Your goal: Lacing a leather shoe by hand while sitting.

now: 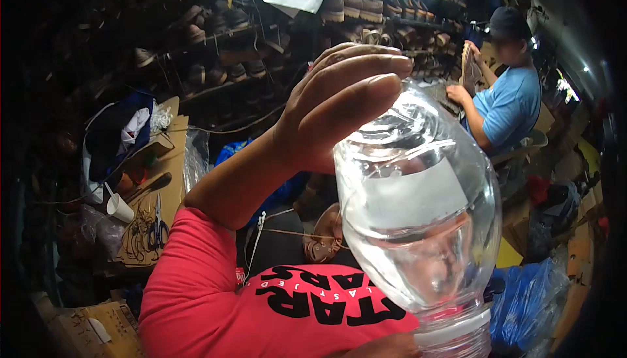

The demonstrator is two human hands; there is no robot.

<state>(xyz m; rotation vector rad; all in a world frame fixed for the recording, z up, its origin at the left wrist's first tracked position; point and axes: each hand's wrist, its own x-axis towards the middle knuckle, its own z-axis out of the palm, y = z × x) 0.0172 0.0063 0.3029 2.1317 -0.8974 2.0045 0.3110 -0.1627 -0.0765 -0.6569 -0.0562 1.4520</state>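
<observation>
A large clear plastic bottle (pixel 418 195) with a pale label fills the middle right, tilted base-up, its ridged neck at the lower edge. My left hand (pixel 353 90) is raised beside the bottle's base, fingers curved over it and gripping it. My right hand cannot be made out. Behind the bottle a brown shoe (pixel 322 237) lies near my lap, partly hidden. A pale cord (pixel 287 232) runs to it across dark cloth.
On the left, cardboard (pixel 171 162) carries scissors (pixel 157 227), a white cup (pixel 119 206) and tangled thread. Shelves of shoes (pixel 353 7) line the back. A co-worker in a blue shirt (pixel 516 100) holds a shoe (pixel 471 67) at right. Blue plastic (pixel 522 302) lies lower right.
</observation>
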